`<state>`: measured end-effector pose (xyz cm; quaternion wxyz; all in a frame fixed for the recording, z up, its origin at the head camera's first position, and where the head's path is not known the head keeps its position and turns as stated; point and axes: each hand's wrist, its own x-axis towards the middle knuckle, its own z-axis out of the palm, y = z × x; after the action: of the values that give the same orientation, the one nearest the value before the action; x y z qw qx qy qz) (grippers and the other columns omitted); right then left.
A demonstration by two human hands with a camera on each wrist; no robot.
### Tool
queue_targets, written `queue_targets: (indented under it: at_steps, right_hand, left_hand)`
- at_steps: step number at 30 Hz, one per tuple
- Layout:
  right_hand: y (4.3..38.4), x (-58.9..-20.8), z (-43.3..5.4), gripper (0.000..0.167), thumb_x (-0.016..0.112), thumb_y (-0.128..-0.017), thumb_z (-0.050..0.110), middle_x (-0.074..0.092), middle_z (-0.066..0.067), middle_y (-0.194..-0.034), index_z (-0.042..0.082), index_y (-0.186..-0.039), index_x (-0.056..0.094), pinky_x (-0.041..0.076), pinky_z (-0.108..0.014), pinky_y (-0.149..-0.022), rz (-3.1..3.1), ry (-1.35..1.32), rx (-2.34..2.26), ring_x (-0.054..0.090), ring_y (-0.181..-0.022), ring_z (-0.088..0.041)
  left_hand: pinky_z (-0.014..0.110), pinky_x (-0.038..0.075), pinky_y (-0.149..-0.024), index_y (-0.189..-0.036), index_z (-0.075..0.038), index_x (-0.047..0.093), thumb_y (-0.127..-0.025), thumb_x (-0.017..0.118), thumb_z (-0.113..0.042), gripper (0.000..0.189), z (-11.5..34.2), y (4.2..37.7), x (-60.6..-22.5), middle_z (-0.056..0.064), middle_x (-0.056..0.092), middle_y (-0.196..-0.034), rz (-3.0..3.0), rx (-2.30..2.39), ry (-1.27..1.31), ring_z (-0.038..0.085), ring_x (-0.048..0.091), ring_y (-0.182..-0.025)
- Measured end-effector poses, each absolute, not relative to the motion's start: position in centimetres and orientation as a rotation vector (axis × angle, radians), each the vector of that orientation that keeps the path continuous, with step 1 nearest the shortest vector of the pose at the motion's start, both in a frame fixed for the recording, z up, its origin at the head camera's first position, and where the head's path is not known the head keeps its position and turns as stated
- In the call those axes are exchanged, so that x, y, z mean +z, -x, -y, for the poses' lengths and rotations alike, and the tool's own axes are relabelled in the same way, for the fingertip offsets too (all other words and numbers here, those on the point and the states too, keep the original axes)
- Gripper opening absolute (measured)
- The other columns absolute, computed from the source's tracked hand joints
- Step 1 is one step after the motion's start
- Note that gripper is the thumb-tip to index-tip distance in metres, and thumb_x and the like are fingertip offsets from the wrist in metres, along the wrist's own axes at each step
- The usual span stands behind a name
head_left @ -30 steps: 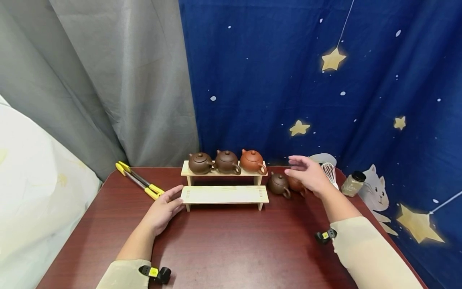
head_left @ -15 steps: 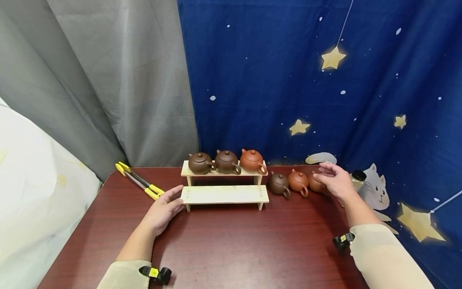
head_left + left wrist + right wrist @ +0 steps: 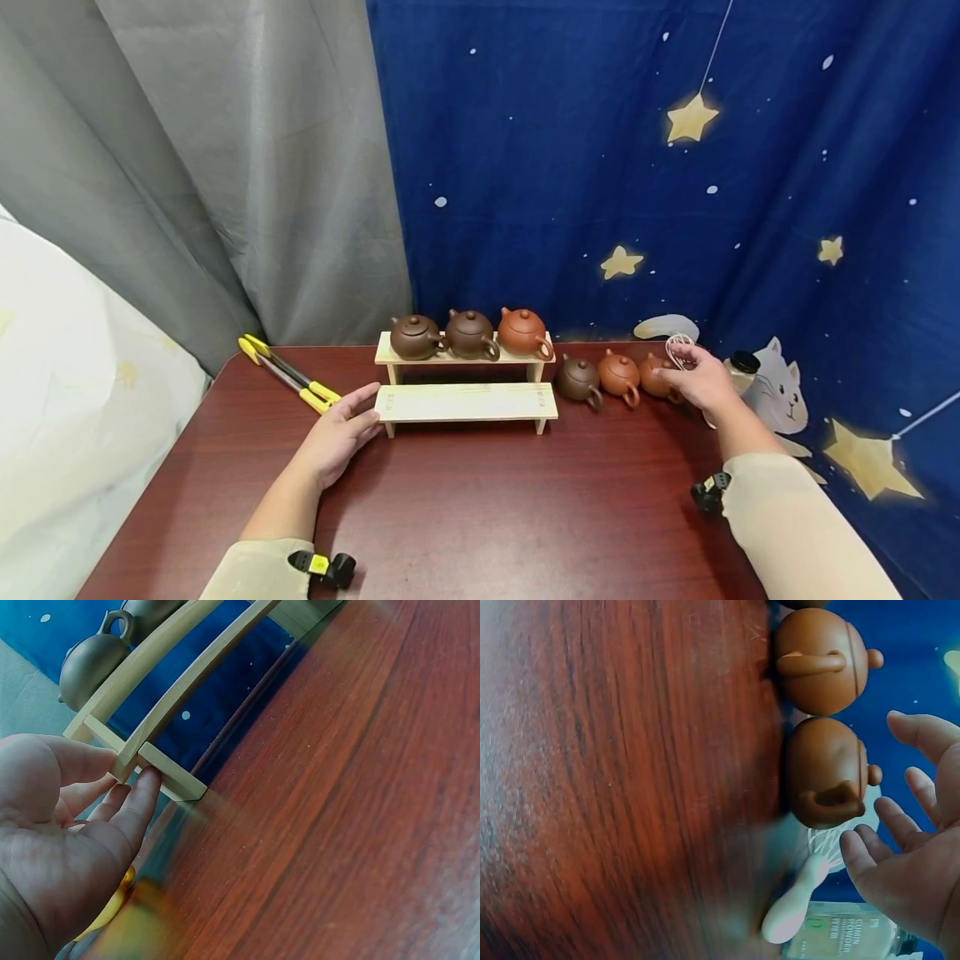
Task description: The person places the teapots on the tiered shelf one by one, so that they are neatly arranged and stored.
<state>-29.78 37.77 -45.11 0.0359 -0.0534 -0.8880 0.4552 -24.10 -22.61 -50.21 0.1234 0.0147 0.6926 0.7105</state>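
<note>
At the left end of the stand [image 3: 467, 402], my left hand [image 3: 337, 437] pinches it between thumb and fingers; over right, my right hand [image 3: 705, 383] hangs wide, fingers apart, just beside the end pot [image 3: 823, 761]. That's the last of three in a row on the table [image 3: 480, 517], whisk [image 3: 791, 911] and jar [image 3: 847, 931] past it, three more pots [image 3: 470, 337] up on the stand, tongs [image 3: 321, 398] lying just beyond my left hand.

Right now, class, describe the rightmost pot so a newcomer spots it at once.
On the table, right of the rack, three pots stand in a row. Yours is the reddish end pot farthest from the rack, the only one beside the right hand.
</note>
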Motion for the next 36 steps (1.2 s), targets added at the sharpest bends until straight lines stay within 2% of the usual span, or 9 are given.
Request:
queue_targets:
  at_steps: [2,4,6,10,13,20,29,36]
  right_hand:
    - [30.1,-45.5,-37.9,0.081,0.084,-0.093,0.023,0.052,-0.03,-0.154,-0.002,-0.159,0.044,0.057,-0.017,-0.076,2.745,0.185,1.413,0.065,-0.113,-0.024]
    - [30.4,-45.9,-38.0,0.084,0.084,-0.092,0.023,0.052,-0.032,-0.152,-0.002,-0.16,0.042,0.058,-0.02,-0.073,2.771,0.19,1.401,0.064,-0.107,-0.023]
    - [30.6,-46.3,-38.0,0.086,0.084,-0.092,0.023,0.051,-0.033,-0.154,-0.003,-0.161,0.039,0.056,-0.022,-0.081,2.79,0.196,1.39,0.064,-0.114,-0.03]
    - [30.9,-46.9,-38.0,0.088,0.084,-0.092,0.024,0.049,-0.033,-0.157,-0.005,-0.16,0.038,0.043,-0.019,-0.093,2.814,0.186,1.349,0.051,-0.138,-0.042]
    - [31.1,-47.3,-37.9,0.089,0.085,-0.091,0.023,0.048,-0.032,-0.157,-0.005,-0.16,0.038,0.042,-0.023,-0.098,2.818,0.179,1.343,0.051,-0.137,-0.041]
    - [30.8,-47.6,-37.6,0.091,0.085,-0.088,0.017,0.045,-0.034,-0.158,-0.005,-0.161,0.036,0.04,-0.052,-0.119,2.826,0.214,1.34,0.048,-0.139,-0.044]
    - [30.6,-47.4,-37.7,0.088,0.086,-0.088,0.018,0.049,-0.035,-0.154,-0.006,-0.159,0.038,0.042,-0.053,-0.117,2.813,0.229,1.257,0.051,-0.137,-0.046]
    - [30.0,-45.3,-37.3,0.085,0.086,-0.088,0.024,0.05,-0.033,-0.156,-0.003,-0.157,0.045,0.043,-0.059,-0.117,2.76,0.154,1.14,0.052,-0.138,-0.047]
  left_hand:
    - [0.015,0.053,-0.102,-0.171,-0.007,0.022,-0.112,0.05,-0.007,0.064,22.6,24.1,-50.2,0.018,0.027,-0.175,-2.017,2.074,-0.05,-0.003,0.059,-0.126]
    - [0.014,0.053,-0.101,-0.17,-0.007,0.023,-0.112,0.049,-0.007,0.064,22.6,24.1,-50.2,0.018,0.027,-0.175,-2.016,2.077,-0.049,-0.003,0.06,-0.125]
    - [0.015,0.053,-0.102,-0.171,-0.007,0.022,-0.112,0.049,-0.006,0.064,22.7,24.1,-50.2,0.017,0.027,-0.175,-2.011,2.075,-0.053,-0.002,0.059,-0.126]
    - [0.016,0.054,-0.102,-0.171,-0.008,0.023,-0.112,0.048,-0.006,0.064,22.7,24.2,-50.1,0.017,0.028,-0.174,-2.01,2.074,-0.032,0.0,0.06,-0.127]
    - [0.017,0.054,-0.101,-0.171,-0.008,0.022,-0.112,0.049,-0.006,0.065,22.7,24.2,-50.2,0.019,0.028,-0.174,-2.01,2.075,-0.025,0.001,0.06,-0.126]
    - [0.017,0.054,-0.103,-0.171,-0.008,0.022,-0.112,0.048,-0.006,0.065,22.8,24.2,-50.3,0.016,0.029,-0.174,-2.009,2.075,-0.028,0.003,0.058,-0.132]
    - [0.016,0.053,-0.102,-0.17,-0.008,0.024,-0.112,0.049,-0.006,0.064,22.7,24.2,-50.4,0.015,0.03,-0.174,-2.011,2.076,-0.02,0.0,0.06,-0.127]
    - [0.017,0.053,-0.104,-0.171,-0.007,0.023,-0.112,0.049,-0.006,0.065,22.8,24.2,-50.3,0.016,0.029,-0.174,-2.012,2.077,-0.031,0.0,0.059,-0.128]
